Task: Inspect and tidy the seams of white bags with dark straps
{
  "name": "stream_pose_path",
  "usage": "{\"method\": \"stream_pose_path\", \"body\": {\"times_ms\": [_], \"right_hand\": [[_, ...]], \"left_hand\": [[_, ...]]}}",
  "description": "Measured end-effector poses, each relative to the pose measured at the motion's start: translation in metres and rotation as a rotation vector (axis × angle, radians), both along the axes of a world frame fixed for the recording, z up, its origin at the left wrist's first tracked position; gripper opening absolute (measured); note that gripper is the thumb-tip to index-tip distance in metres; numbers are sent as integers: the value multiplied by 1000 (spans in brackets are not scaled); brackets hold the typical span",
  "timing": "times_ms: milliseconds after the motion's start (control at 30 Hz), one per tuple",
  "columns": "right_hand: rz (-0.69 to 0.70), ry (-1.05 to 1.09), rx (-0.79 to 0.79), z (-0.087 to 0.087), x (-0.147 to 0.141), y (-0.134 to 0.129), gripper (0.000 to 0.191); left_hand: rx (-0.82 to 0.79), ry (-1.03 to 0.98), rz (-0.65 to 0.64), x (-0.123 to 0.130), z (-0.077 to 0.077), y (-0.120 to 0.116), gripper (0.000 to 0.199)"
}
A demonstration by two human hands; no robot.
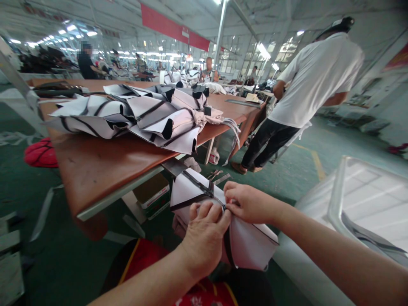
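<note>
A white fabric piece with black trim (251, 244) lies over my lap, below the table's near corner. My left hand (205, 231) is on its middle, fingers curled down onto the black strip. Beside it on the right, my right hand (244, 202) is closed in a pinch at the same strip, its fingertips nearly touching those of my left hand. Whatever small part lies between the fingertips is mostly hidden. On the table, a pile of similar white pieces with black bands (143, 110) is spread out.
The brown-covered table (92, 170) stands ahead and left. A person in a white shirt (315, 80) stands at the right. A white bin with a metal rim (334, 199) is at my right. Under the table sits a box (153, 193); a red bundle (41, 153) lies left.
</note>
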State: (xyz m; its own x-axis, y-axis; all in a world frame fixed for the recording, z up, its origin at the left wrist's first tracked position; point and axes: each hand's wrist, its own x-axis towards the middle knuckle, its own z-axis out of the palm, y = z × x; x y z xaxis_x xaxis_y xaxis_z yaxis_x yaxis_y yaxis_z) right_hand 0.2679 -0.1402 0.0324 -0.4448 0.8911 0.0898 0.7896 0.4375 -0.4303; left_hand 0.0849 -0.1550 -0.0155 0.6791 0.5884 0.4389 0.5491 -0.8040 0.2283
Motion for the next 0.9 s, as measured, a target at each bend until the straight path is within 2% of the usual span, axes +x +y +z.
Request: {"method": "stream_pose_path", "body": {"times_ms": [100, 233, 367, 433, 633, 800, 900], "right_hand": [[-11, -31, 10, 1, -4, 3, 10], [-43, 146, -40, -11, 0, 11, 13], [-162, 274, -152, -21, 7, 11, 10], [-162, 256, -149, -19, 8, 8, 10], [7, 98, 1, -8, 6, 2, 9], [17, 7, 53, -11, -1, 11, 7], [-4, 18, 32, -14, -2, 17, 13]], "left_hand": [[-11, -5, -1, 0, -1, 1, 29], [27, 8, -12, -2, -5, 2, 30], [65, 13, -21, -5, -9, 2, 32], [77, 6, -27, -5, -10, 1, 31], [101, -5, -18, -4, -11, 0, 30], [143, -11, -17, -3, -12, 1, 27], [162, -12, -10, -4, -14, 2, 28]]}}
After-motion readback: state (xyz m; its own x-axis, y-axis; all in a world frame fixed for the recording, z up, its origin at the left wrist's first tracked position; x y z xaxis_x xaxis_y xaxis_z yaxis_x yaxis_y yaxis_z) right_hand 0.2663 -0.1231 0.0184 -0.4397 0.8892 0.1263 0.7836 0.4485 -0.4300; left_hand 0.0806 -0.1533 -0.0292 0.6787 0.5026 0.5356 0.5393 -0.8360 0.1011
